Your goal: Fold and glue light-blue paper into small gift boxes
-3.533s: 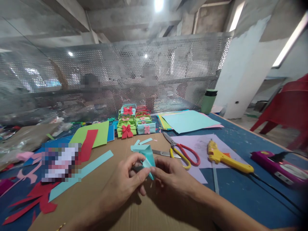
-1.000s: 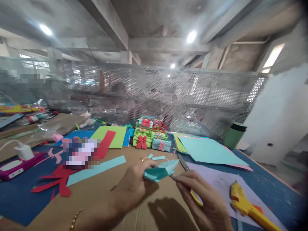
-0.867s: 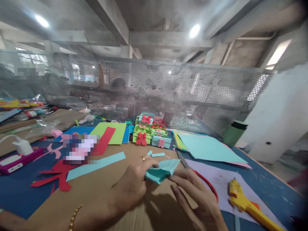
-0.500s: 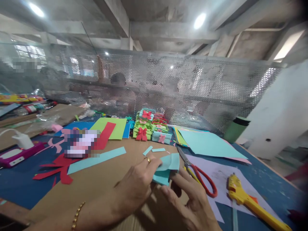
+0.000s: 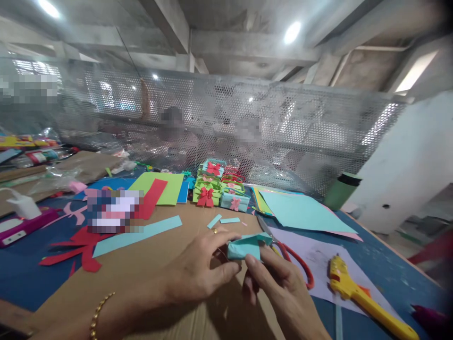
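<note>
Both my hands pinch a small folded piece of light-blue paper just above a sheet of brown cardboard. My left hand, with a ring and a gold bracelet, grips its left end between thumb and fingers. My right hand holds its right side from below with fingertips closed on the fold. Red-handled scissors lie right behind my right hand.
A yellow glue gun lies at the right on lilac paper. Small paper boxes with bows, coloured sheets, a light-blue strip and red scraps cover the blue table. A green bottle stands by the mesh screen, people behind it.
The view swung left and my hands kept refolding the blue paper. Since half a second ago it has been pressed from an open flap into a flatter, tighter fold, with my right hand coming up onto it.
</note>
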A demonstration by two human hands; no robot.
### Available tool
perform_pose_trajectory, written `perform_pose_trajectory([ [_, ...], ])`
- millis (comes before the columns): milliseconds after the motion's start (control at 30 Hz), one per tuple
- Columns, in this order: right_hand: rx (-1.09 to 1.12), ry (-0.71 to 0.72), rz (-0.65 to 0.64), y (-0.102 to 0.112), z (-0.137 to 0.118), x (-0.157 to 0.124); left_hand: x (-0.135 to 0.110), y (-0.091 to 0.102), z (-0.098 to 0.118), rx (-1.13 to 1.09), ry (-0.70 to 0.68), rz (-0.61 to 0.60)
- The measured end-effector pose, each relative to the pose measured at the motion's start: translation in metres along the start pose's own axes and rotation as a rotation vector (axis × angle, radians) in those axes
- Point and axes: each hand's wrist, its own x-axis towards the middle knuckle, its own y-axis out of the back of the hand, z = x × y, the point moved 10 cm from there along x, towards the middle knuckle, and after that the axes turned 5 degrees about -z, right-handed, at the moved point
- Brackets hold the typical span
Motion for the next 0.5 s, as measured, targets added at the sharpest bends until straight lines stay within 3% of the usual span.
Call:
perform_pose_trajectory([
  [200, 0.142, -0.048, 0.001, -0.0004, 0.0054, -0.0021, 0.001, 0.0002, 0.0055, -0.027, -0.034, -0.02],
  [500, 0.162, -0.048, 0.001, 0.0015, 0.0061, -0.0022, 0.0002, -0.0043, 0.0003, -0.047, -0.022, -0.017],
])
